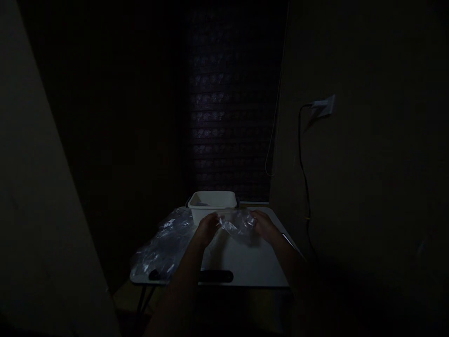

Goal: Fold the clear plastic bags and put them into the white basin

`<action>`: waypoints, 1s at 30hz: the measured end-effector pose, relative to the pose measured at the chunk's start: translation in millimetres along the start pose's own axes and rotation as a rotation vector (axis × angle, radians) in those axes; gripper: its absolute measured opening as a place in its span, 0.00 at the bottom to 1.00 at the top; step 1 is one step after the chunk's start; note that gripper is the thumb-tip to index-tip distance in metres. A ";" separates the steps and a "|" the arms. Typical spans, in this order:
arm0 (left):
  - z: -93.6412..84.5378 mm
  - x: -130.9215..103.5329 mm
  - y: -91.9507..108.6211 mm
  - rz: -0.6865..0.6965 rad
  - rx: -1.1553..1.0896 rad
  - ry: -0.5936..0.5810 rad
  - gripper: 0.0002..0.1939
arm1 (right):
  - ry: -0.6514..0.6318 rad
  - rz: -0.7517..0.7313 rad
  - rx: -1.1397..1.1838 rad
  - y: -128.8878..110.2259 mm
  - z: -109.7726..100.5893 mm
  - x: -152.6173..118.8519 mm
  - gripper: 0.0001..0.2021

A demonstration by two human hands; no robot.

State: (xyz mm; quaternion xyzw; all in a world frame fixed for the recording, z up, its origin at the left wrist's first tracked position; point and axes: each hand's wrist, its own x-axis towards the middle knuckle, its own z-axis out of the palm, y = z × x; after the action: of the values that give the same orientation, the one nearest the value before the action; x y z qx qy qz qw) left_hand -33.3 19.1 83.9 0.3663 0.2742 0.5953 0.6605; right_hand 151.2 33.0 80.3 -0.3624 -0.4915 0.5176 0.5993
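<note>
Stretched between my two hands is a clear plastic bag (238, 223), crinkled and shiny, held above the white table. My left hand (208, 228) is closed on its left end, just in front of the white bin. The right end is gripped by my right hand (262, 224). Behind the bag stands the open white bin (212, 200), with dark handles at its sides; its contents are mostly hidden. More clear plastic (164, 245) lies spread over the left part of the table, to the left of my left forearm.
The small white table (252, 269) has a dark slot near its front edge. At its right edge lies a thin bright-edged object (288, 240), partly hidden by my forearm. A black cord (304, 173) hangs from a wall outlet (328, 106). A dark blind (224, 117) covers the back.
</note>
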 end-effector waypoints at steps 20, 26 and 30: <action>13.3 -3.5 -9.7 -0.048 0.255 -0.205 0.09 | -0.489 0.170 -0.024 7.1 26.2 -12.9 0.20; 2.8 -3.8 -5.5 -0.105 0.329 -0.165 0.10 | -0.431 0.175 -0.186 13.3 18.8 -8.5 0.06; -5.3 -10.3 0.0 -0.285 0.397 -0.312 0.09 | -0.323 0.143 -0.146 12.5 8.8 -6.1 0.07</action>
State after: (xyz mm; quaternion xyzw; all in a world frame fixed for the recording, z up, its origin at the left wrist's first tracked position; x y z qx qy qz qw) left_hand -38.9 9.7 80.0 0.5331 0.3294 0.3676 0.6872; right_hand 139.5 28.8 69.4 -0.3514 -0.5904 0.5733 0.4464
